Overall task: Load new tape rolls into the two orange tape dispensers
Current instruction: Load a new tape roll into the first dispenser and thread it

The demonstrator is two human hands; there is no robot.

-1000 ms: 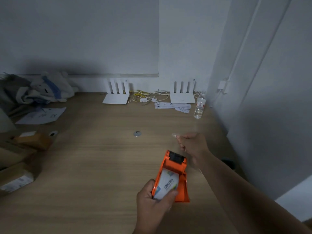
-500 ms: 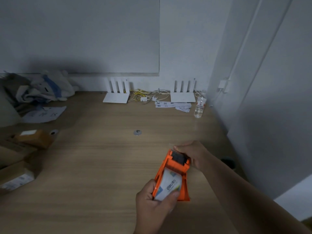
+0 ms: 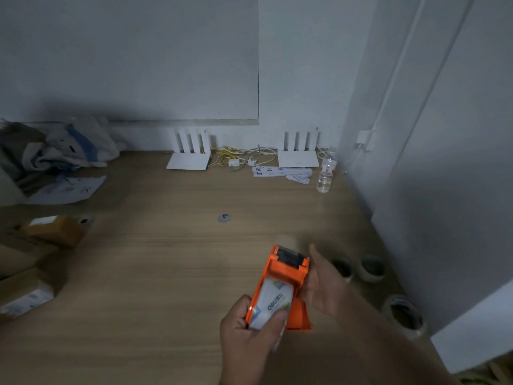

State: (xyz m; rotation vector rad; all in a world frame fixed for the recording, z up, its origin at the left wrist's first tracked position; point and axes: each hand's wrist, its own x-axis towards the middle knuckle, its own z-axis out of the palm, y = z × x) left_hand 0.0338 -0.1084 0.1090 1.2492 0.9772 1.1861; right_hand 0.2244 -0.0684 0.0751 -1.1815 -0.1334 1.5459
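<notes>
The dispenser is held just above the tabletop, near the front edge, with its black cutter end pointing away from the person. Only 1 orange dispenser shows here; the second is not in view. 3 tape rolls lie on the tabletop to the right, the nearest close to the edge.

The likely trouble is the tape end. If it has to be led through the cutter end, it could stick to the fingers or fold on itself, and the light is dim, so the slot is hard to see. The cutter teeth are also just beside the right hand's thumb, so a slip there could nick it. A loose grip at the rear could let the dispenser twist while the front is worked.

The left hand is curled around the rear of the dispenser, thumb pressed over the white label. The right hand comes in from the right, fingers spread loosely against the dispenser's side, thumb raised beside the cutter end, pinching nothing I can make out.
</notes>
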